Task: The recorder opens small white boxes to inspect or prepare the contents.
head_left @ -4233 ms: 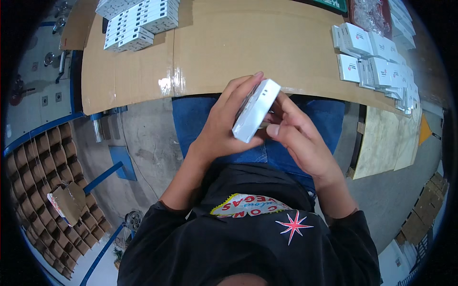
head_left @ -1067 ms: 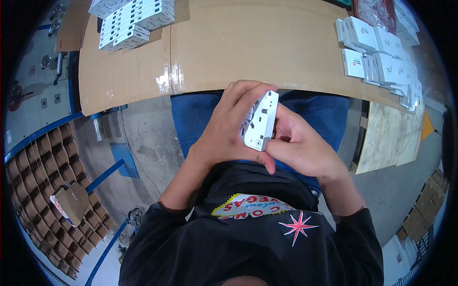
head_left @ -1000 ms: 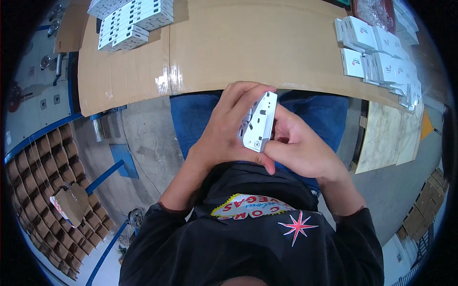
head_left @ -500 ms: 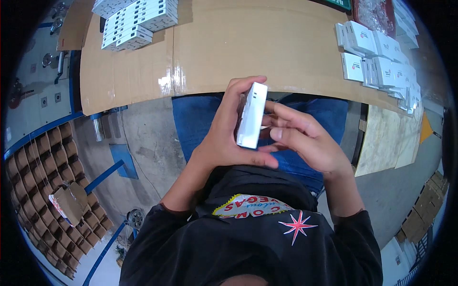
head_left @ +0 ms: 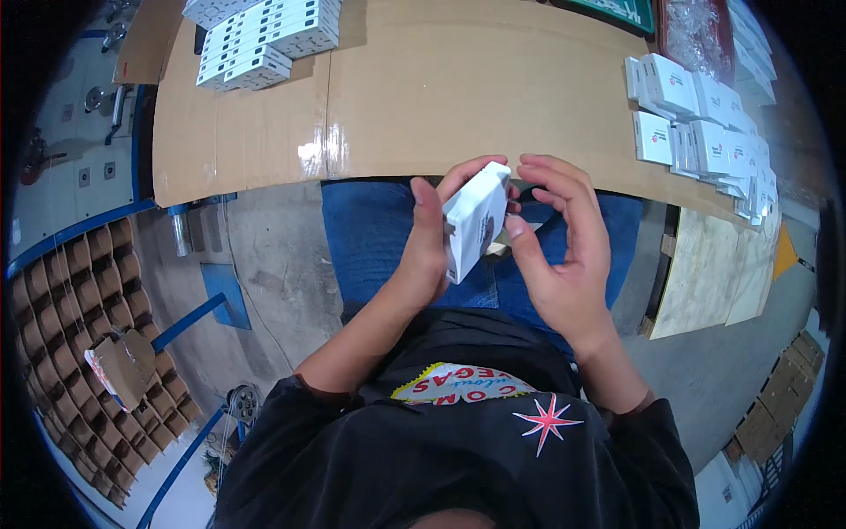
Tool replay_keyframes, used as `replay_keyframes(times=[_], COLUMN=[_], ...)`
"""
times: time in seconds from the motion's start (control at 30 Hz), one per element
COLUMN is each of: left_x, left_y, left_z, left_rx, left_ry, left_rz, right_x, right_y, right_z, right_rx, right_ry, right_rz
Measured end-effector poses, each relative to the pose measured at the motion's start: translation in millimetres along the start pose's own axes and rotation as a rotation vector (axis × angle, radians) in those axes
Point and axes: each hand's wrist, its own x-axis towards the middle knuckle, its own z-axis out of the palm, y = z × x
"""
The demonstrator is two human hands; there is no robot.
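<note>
A small white box (head_left: 478, 222) is held tilted above my lap, just in front of the table's near edge. My left hand (head_left: 430, 231) grips it from the left, with its thumb raised and its fingers behind the box. On the other side, my right hand (head_left: 567, 242) is curved with thumb and fingers apart, close to the box's right edge. It holds nothing that I can see. Something small and pale (head_left: 499, 249) shows below the box between the hands; I cannot make out what it is.
A cardboard-covered table (head_left: 458, 97) lies ahead. Stacked white boxes (head_left: 269, 44) stand at its far left, more white boxes (head_left: 705, 132) at the right. Behind those is a red tray (head_left: 696, 40) with clear plastic, beside a green tray (head_left: 621, 12). A cardboard divider grid (head_left: 70, 326) stands at left.
The box has turned so its broad printed face shows more. My left thumb has lifted to the box's left side. My right hand has opened wider and risen beside it.
</note>
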Motion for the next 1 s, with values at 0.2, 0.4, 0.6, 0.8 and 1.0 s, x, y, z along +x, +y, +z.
replay_keyframes(times=[0.2,0.4,0.6,0.8,1.0], left_x=[3,5,-2,-10,-15], left_y=[-5,-3,-18,-18,-15], left_z=[-3,6,27,41,55], left_rx=[0.064,-0.051,0.026,0.135,0.073], left_ry=[0.03,0.026,0.026,0.077,0.136], left_rz=[0.013,-0.094,0.08,0.065,0.044], right_x=[-2,2,2,4,13], right_y=[3,-1,11,15,14], right_z=[-2,-9,6,20,23], right_rx=[0.046,-0.061,-0.004,0.066,0.054], right_ry=[-0.027,-0.102,-0.033,0.216,0.228], right_rz=[0.088,-0.154,-0.223,-0.241,-0.323])
